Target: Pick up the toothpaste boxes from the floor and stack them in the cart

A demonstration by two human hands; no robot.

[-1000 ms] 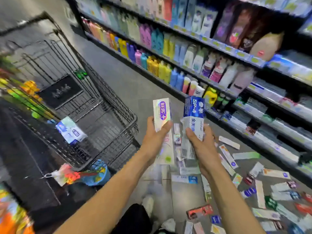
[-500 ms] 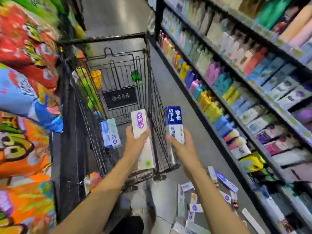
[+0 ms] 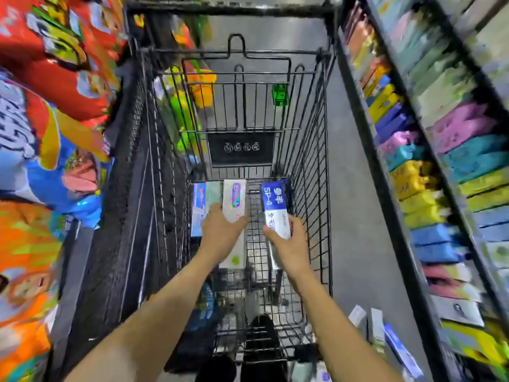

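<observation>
1. Now inside the cart (image 3: 308, 166): left hand (image 3: 220, 232), fingers curled round a white toothpaste box (image 3: 234, 202), box pointing to the far end.
2. Right hand (image 3: 292, 244), grip closed on a blue-and-white toothpaste box (image 3: 275, 208), held just right of the white one, apart from it.
3. Lying against the cart's left wall: a pale blue box (image 3: 202, 202), just beside the left hand.
4. Left on the floor, near right: several more boxes (image 3: 396, 346), below the shelf (image 3: 429, 188) of coloured packs.
</observation>
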